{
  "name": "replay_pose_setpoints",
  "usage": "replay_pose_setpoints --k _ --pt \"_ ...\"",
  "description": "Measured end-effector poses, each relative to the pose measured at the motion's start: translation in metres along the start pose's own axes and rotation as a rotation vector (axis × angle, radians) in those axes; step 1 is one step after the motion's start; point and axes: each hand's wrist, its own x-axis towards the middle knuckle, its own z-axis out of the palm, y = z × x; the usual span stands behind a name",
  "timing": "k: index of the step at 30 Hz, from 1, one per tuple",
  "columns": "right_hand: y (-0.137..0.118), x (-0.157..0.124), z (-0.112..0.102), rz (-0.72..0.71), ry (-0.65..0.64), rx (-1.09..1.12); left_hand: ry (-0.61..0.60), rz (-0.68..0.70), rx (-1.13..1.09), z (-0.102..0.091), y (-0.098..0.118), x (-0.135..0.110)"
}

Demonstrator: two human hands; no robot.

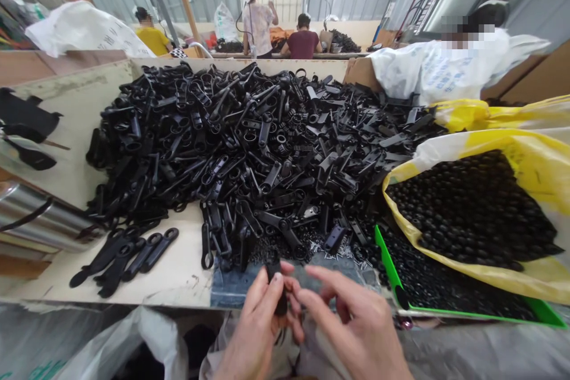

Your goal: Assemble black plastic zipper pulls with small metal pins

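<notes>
In front of me, at the table's near edge, my left hand (262, 314) is closed around a black plastic part (280, 303). The part stands roughly upright between thumb and fingers, and much of it is covered by them. My right hand (351, 314) is close beside it on the right, thumb and index finger apart and their tips near the left fingers. Nothing shows between those two right fingertips; its other fingers curl partly out of sight. Just beyond both hands lie small silver pins (341, 248) on a blue-grey mat (234, 285).
A large heap of black plastic parts (249, 130) covers the table. Several finished-looking black pieces (154, 249) lie left, near a steel flask (44, 217). At right, a yellow-white sack (409, 175) of black beads rests over a green tray (387, 267). Other people (258, 21) are farther back.
</notes>
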Motion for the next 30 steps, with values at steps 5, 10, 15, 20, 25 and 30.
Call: replay_pose_setpoints --k 5,10,15,20,25,30 --pt "0.0 0.012 -0.01 0.303 -0.306 0.441 -0.104 -0.032 0.362 -0.015 -0.002 -0.016" --pt "-0.001 0.006 -0.007 0.36 -0.386 0.729 -0.108 0.197 0.599 -0.012 0.003 -0.024" --pt "0.003 0.003 -0.012 0.263 -0.232 0.448 -0.097 0.431 0.636 -0.011 0.003 -0.017" --pt "0.006 0.001 -0.001 0.34 -0.291 0.364 -0.198 0.517 0.911 -0.032 -0.002 -0.006" --pt "0.004 0.002 0.009 0.343 -0.298 0.339 -0.325 0.524 1.172 -0.043 0.012 -0.004" --pt "0.004 -0.002 0.001 0.452 -0.35 0.459 -0.194 0.453 1.043 -0.039 -0.005 -0.019"
